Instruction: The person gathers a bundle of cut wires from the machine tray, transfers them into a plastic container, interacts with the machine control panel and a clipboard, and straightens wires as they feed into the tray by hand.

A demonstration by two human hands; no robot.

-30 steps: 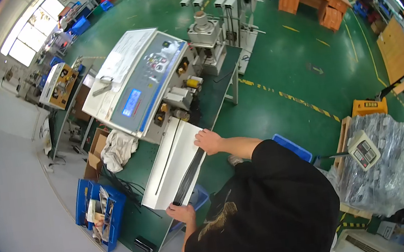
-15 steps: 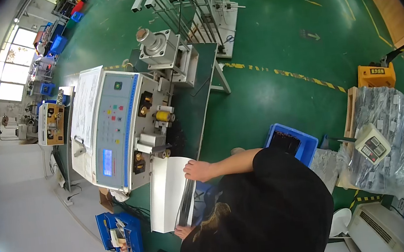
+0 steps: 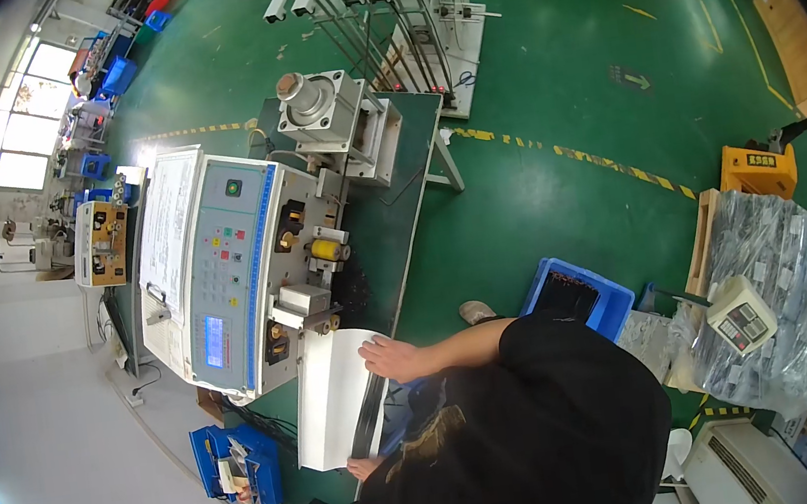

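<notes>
A bundle of long black wires [image 3: 370, 417] lies along the near side of a white sheet-like tray [image 3: 329, 402], which curves up beside the machine. At the bundle's upper end in the picture is my right hand [image 3: 393, 358], its fingers bent round it at the tray's edge. My left hand [image 3: 364, 467] closes on the opposite, lower end; my shirt hides part of that hand. Beside the tray stands the wire-processing machine [image 3: 236, 262], with a lit blue display, buttons and rollers on its side.
A blue bin [image 3: 615, 312] with dark wires stands behind me, near a wrapped pallet [image 3: 779, 276] and a scale display [image 3: 740, 314]. A blue box [image 3: 268, 475] sits below the machine. Beyond the motor unit [image 3: 321, 111] is a metal rack [image 3: 395, 21].
My right hand has shifted slightly left and its fingers reach further over the tray edge. The left hand stays at the bundle's lower end. The view has shifted a little.
</notes>
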